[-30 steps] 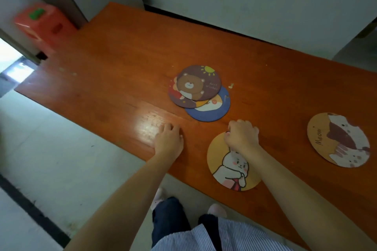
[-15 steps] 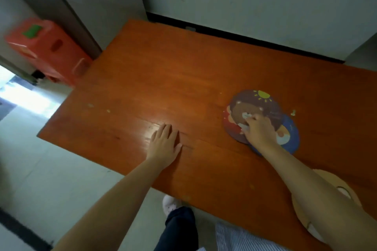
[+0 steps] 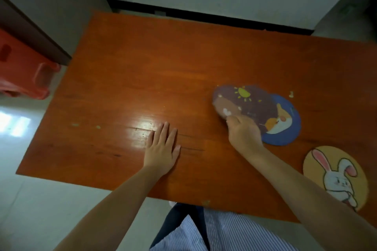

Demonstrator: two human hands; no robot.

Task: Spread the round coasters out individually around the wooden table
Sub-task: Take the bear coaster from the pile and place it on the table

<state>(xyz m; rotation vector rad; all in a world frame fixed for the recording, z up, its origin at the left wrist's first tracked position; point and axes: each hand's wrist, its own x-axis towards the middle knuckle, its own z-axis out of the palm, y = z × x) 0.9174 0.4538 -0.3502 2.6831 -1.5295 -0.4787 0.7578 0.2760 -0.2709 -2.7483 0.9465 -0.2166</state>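
Observation:
A brown bear coaster with a yellow sun (image 3: 242, 101) lies on top of a blue coaster (image 3: 283, 122) right of the middle of the wooden table (image 3: 142, 71); it looks blurred. My right hand (image 3: 243, 131) pinches the brown coaster's near edge with closed fingers. Whether a third coaster lies beneath the brown one is hidden. A yellow rabbit coaster (image 3: 334, 173) lies alone at the near right. My left hand (image 3: 162, 149) rests flat on the table with fingers spread, holding nothing.
A red plastic stool (image 3: 22, 67) stands on the floor beyond the table's left end. A white wall with a dark baseboard runs behind the table. A small pale scrap (image 3: 291, 94) lies beside the blue coaster. My legs and striped shirt are below the near edge.
My right hand left the rabbit coaster, reached the stack and gripped the brown coaster, which is sliding left. My left hand opened flat. The view swung left; the cat coaster left the view.

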